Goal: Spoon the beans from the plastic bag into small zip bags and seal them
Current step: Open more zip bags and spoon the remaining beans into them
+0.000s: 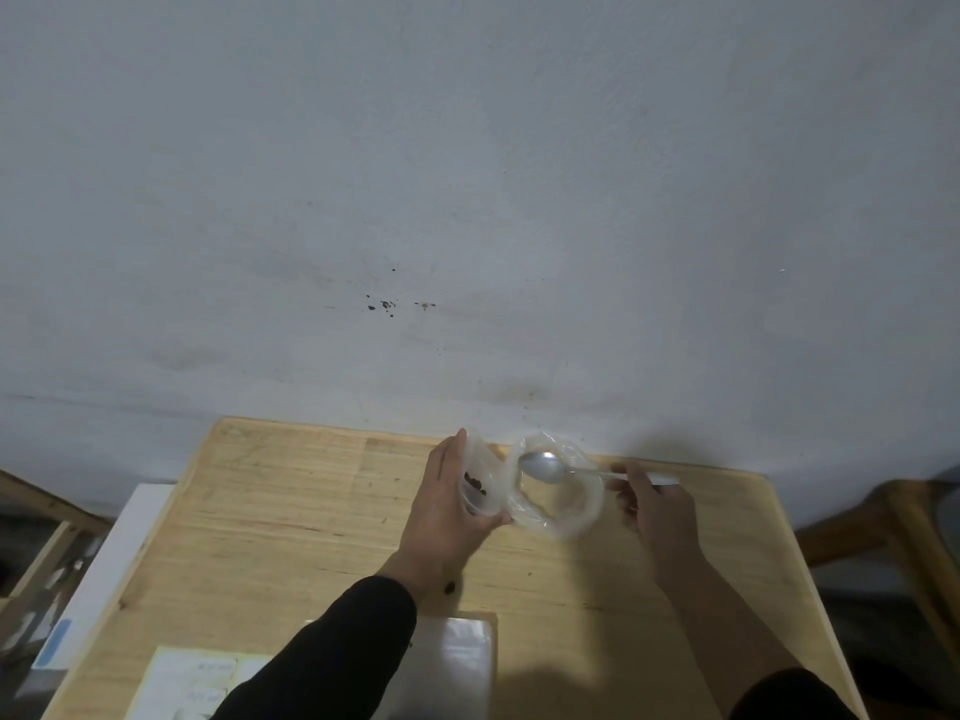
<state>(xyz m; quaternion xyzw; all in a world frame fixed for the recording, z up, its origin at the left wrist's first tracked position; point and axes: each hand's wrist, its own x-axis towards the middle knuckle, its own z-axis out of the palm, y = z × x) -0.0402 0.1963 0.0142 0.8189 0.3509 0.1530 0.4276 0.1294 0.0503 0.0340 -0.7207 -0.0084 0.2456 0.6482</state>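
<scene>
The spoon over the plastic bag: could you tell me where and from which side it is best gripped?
Grip the spoon by its thin handle end, coming from the right. Its bowl hangs over the open plastic bag while the handle points right, clear of the bag, where the right hand already pinches it.

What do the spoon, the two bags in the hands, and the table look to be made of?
Spoon: likely metal, its bowl shiny and silvery.
Small zip bag in the left hand: thin clear plastic, since dark beans show through it.
Larger bag: soft, crinkled clear plastic with glints.
Table: pale wood, matte, with visible grain lines and board seams; solid or veneer cannot be told.
</scene>
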